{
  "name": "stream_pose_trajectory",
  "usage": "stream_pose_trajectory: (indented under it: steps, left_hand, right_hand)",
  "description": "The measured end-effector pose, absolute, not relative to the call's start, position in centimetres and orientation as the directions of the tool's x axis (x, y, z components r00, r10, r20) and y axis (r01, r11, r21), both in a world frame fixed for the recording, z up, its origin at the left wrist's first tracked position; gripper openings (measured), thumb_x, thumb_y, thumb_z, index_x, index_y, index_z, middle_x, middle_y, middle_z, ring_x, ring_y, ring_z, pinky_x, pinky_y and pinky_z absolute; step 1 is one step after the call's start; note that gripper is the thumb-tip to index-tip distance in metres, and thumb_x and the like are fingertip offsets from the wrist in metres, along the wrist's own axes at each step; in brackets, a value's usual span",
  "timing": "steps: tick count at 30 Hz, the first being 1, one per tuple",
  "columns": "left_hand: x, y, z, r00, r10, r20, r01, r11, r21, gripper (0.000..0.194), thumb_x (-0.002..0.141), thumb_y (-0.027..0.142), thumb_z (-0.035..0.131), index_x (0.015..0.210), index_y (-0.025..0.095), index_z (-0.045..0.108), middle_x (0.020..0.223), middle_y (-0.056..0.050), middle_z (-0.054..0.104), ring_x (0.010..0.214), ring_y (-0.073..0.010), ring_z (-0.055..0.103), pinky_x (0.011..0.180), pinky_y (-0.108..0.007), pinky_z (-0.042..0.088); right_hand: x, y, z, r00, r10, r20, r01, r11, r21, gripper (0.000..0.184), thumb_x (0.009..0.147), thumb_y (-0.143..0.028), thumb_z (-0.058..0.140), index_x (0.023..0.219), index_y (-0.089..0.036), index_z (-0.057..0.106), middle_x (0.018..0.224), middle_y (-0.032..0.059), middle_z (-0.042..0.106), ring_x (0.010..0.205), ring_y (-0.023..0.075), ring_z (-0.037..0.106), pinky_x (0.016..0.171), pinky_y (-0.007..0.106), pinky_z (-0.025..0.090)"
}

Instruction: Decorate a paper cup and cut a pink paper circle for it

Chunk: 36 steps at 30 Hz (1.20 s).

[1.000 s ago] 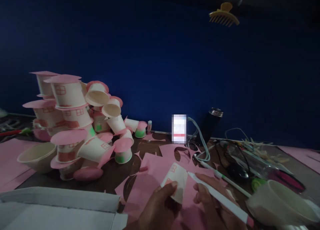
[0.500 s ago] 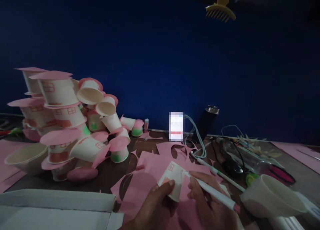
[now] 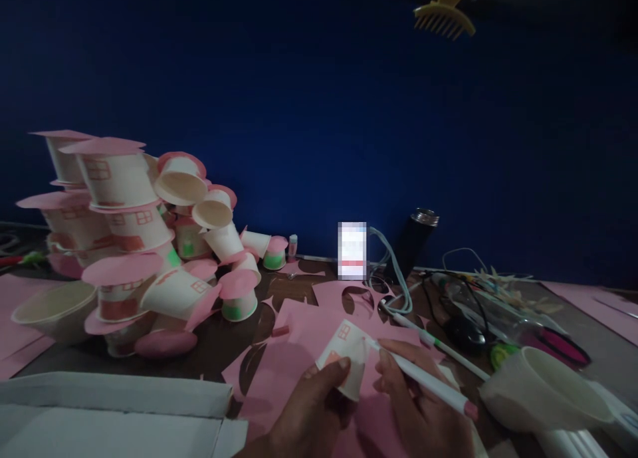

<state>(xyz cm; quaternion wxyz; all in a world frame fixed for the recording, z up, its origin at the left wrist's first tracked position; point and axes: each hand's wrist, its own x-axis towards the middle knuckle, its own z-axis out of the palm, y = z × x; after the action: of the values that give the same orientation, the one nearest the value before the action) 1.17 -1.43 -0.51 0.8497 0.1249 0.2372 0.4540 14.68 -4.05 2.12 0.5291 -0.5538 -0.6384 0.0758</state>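
My left hand (image 3: 312,411) grips a small white paper cup (image 3: 347,357) with pink window marks, held on its side low in the middle. My right hand (image 3: 416,415) is closed round a white pen with a pink end (image 3: 423,380); its tip touches the cup's side. Both hands hover over a sheet of pink paper (image 3: 294,371) with round cut-outs.
A heap of paper cups with pink discs (image 3: 144,245) fills the left. An open white box (image 3: 114,411) lies at bottom left, a cream bowl (image 3: 52,308) beside the heap. A phone (image 3: 351,250), dark flask (image 3: 417,242), cables, another pen (image 3: 433,345), and a white cup (image 3: 543,395) crowd the right.
The pen tip has come up against the cup's side. The cup and both hands sit slightly left of where they were a second ago; the view shifted a little.
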Motion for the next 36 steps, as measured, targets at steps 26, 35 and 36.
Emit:
stream_pose_trajectory:
  steps: [26, 35, 36]
  left_hand:
    - [1.03, -1.0, -1.3, 0.514, 0.826, -0.231, -0.729, 0.563, 0.39, 0.02, 0.073, 0.021, 0.069, 0.089, 0.008, 0.071, 0.081, -0.01, 0.072, 0.074, -0.0201, 0.064, 0.069, -0.028, 0.045]
    - [1.08, -0.77, -1.33, 0.488, 0.837, -0.246, -0.747, 0.547, 0.378, 0.015, 0.072, 0.019, 0.07, 0.083, 0.01, 0.071, 0.073, -0.006, 0.069, 0.066, -0.0158, 0.06, 0.065, -0.026, 0.042]
    - [1.1, -0.79, -1.45, 0.487, 0.838, -0.246, -0.747, 0.545, 0.379, 0.015, 0.072, 0.02, 0.07, 0.083, 0.01, 0.07, 0.073, -0.006, 0.069, 0.065, -0.0153, 0.059, 0.063, -0.026, 0.042]
  right_hand:
    - [15.08, -4.06, 1.63, 0.06, 0.829, 0.556, 0.695, 0.365, -0.62, 0.017, 0.092, -0.032, 0.051, 0.096, -0.022, 0.064, 0.082, 0.0051, 0.073, 0.073, 0.0205, 0.075, 0.055, 0.022, 0.061]
    - [14.54, -4.25, 1.76, 0.111, 0.846, 0.522, 0.639, 0.342, -0.689, 0.019, 0.09, -0.036, 0.054, 0.093, -0.022, 0.067, 0.082, 0.0047, 0.073, 0.069, 0.0195, 0.073, 0.055, 0.022, 0.061]
    - [14.56, -4.25, 1.74, 0.101, 0.847, 0.522, 0.644, 0.344, -0.684, 0.018, 0.09, -0.036, 0.054, 0.093, -0.023, 0.066, 0.083, 0.0045, 0.073, 0.07, 0.0194, 0.074, 0.055, 0.021, 0.061]
